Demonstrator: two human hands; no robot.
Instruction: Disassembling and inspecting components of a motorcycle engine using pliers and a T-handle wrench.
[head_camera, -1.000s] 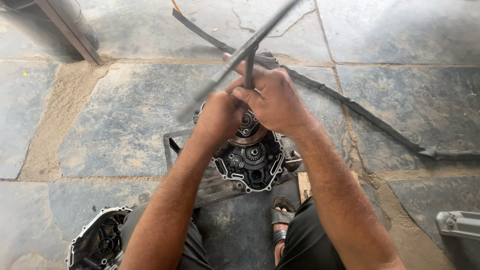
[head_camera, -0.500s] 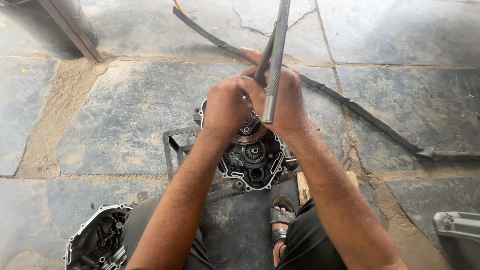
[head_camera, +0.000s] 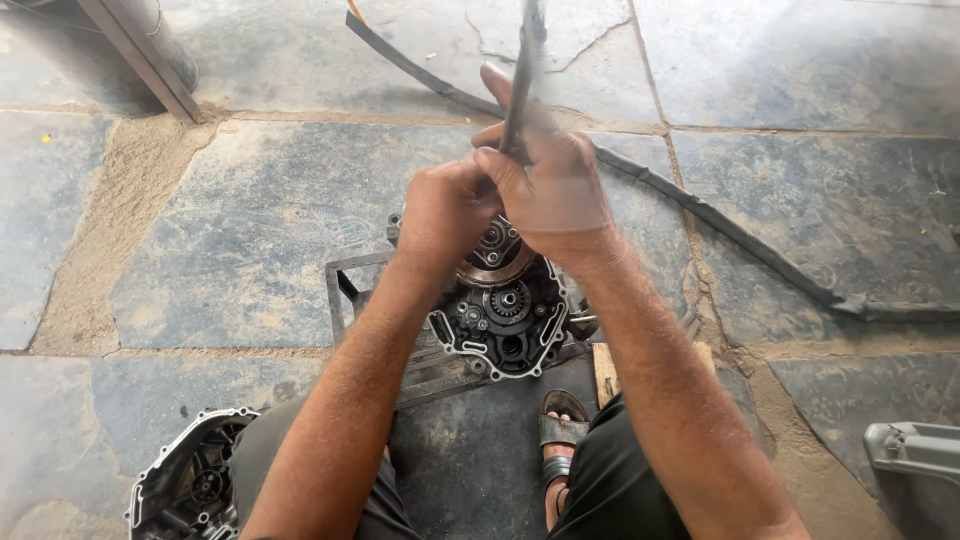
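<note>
A dark motorcycle engine case (head_camera: 505, 325) with exposed gears and a round clutch sits on a metal frame stand (head_camera: 345, 290) on the stone floor. Above the clutch, my left hand (head_camera: 445, 210) and my right hand (head_camera: 550, 185) are both clenched on a long metal T-handle wrench (head_camera: 522, 70). Its crossbar points up and away and is motion-blurred. The wrench's lower end is hidden behind my hands.
A long black rubber strip (head_camera: 700, 215) lies across the floor behind the engine. A removed engine cover (head_camera: 190, 480) rests by my left knee. A grey plastic case (head_camera: 915, 450) is at the right edge, a wooden block (head_camera: 605, 370) by my sandalled foot (head_camera: 560, 430), a post (head_camera: 140, 55) top left.
The wrench's crossbar has swung round from a slanted line to nearly upright, pointing away. Both hands stayed on the wrench above the clutch.
</note>
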